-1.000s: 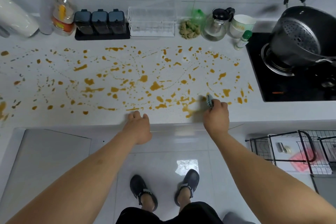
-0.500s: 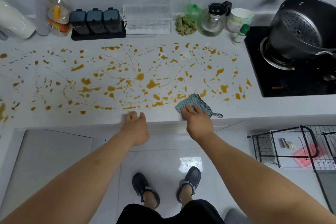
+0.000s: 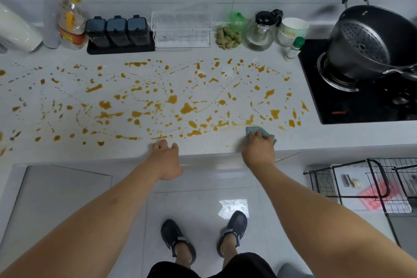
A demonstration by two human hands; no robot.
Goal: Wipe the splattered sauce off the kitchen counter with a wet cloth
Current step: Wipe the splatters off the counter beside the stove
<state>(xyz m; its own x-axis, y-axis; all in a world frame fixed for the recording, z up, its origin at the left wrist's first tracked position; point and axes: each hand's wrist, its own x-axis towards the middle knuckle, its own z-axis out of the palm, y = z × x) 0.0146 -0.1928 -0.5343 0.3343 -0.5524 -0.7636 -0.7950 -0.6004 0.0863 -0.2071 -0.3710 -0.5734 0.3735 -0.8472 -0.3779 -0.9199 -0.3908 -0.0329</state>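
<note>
Steel steamer insert [image 3: 363, 39] in pot [image 3: 388, 27], glass teapot [image 3: 259, 34]

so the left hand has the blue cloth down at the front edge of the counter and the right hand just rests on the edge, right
Not quite: the hands are swapped. The head view shows the right hand gripping the blue cloth at the front edge of the counter, while the left hand just rests on the edge.

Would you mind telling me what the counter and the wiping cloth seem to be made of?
Counter: probably stone or a composite, pale grey, smooth, faintly speckled; sauce beads on it. Cloth: woven or knitted fabric, teal with tiny dots, bunched softly under the right hand.
</note>
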